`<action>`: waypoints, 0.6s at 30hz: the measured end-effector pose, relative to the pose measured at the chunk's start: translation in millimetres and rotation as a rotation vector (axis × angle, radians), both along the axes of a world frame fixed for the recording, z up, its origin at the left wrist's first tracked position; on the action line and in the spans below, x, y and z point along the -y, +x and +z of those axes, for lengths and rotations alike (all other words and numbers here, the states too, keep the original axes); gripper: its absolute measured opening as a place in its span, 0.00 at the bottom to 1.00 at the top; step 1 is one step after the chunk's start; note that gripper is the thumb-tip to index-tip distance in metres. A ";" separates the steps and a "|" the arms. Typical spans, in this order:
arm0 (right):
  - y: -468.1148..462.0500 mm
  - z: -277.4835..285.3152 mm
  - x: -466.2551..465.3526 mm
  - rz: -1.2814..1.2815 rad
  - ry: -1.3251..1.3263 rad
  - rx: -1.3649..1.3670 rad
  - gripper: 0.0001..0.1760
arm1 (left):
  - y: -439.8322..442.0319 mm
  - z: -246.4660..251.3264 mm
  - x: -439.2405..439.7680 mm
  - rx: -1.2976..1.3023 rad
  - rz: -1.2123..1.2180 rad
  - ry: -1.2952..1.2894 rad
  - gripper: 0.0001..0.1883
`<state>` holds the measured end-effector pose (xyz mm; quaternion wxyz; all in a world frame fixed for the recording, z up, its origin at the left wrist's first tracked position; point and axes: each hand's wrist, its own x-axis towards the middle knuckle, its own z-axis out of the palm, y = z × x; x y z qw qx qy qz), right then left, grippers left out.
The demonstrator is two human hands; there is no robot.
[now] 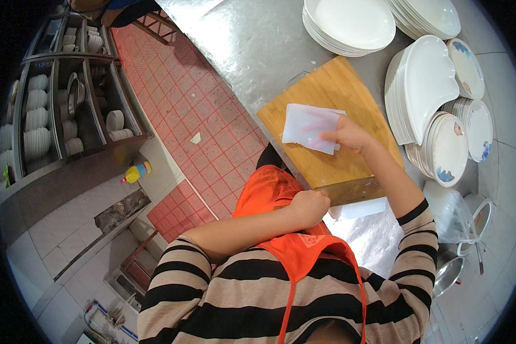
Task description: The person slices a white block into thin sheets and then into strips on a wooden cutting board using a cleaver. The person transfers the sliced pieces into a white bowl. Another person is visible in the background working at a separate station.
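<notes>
My right hand [348,133] grips a small stack of thin, translucent white sheets [307,124], and fingers show faintly through them. The sheets are over a thick wooden cutting board [348,86] on the steel table. At the board's near edge, my left hand [309,208] is closed in a fist around what looks like a cleaver's handle. A brown handle end [280,207] shows at the fist's left side, and a pale flat strip, apparently the blade [359,209], lies to its right. Most of the handle is hidden by the fingers.
White plates [348,21] stand stacked on the steel table [241,47], with shell-shaped dishes [430,86] and patterned plates [449,146] to the right. A plastic bag [449,210] and a metal bowl [449,275] are nearer. Dish shelves [86,86] and a yellow bottle [135,173] are left.
</notes>
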<state>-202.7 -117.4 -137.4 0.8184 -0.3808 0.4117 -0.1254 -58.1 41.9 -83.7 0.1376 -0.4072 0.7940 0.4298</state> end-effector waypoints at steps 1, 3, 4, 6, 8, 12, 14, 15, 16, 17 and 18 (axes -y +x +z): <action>-5.3 -8.1 0.4 -0.004 -0.019 -0.016 0.38 | -0.5 -1.4 -1.0 -0.003 0.010 -0.005 0.08; -13.1 -15.7 0.1 -0.032 -0.014 -0.043 0.36 | -0.6 -1.2 -0.7 -0.005 0.016 -0.009 0.08; -15.1 -16.0 -1.2 -0.055 0.010 -0.054 0.33 | -0.3 0.4 0.1 -0.005 0.011 -0.010 0.08; -15.8 -16.6 -3.1 -0.078 0.006 -0.102 0.29 | 1.1 -1.1 -0.7 -0.027 0.005 -0.025 0.09; -14.8 -17.1 -4.7 -0.076 -0.050 -0.178 0.27 | 2.8 -7.7 -4.2 -0.070 0.004 -0.056 0.14; -17.0 -30.0 -6.5 -0.070 -0.168 -0.476 0.22 | 1.1 -0.5 0.0 -0.015 0.005 -0.013 0.08; -13.1 -11.2 -6.8 -0.070 -0.130 -0.594 0.21 | 0.7 0.2 -0.6 -0.011 0.012 -0.003 0.08; -18.0 -9.9 -8.1 -0.057 -0.114 -0.643 0.20 | 0.4 0.1 -0.9 -0.023 0.019 -0.001 0.10; -26.6 -9.2 -10.0 -0.046 -0.097 -0.692 0.19 | 0.2 -1.7 -1.7 -0.035 0.023 0.002 0.12; -36.5 -8.1 -13.0 -0.038 -0.078 -0.741 0.19 | -0.1 -3.3 -2.8 -0.048 0.025 0.004 0.14; -47.6 -2.0 -16.7 0.000 -0.289 -0.843 0.19 | -0.3 -4.4 -3.0 -0.047 0.026 0.022 0.13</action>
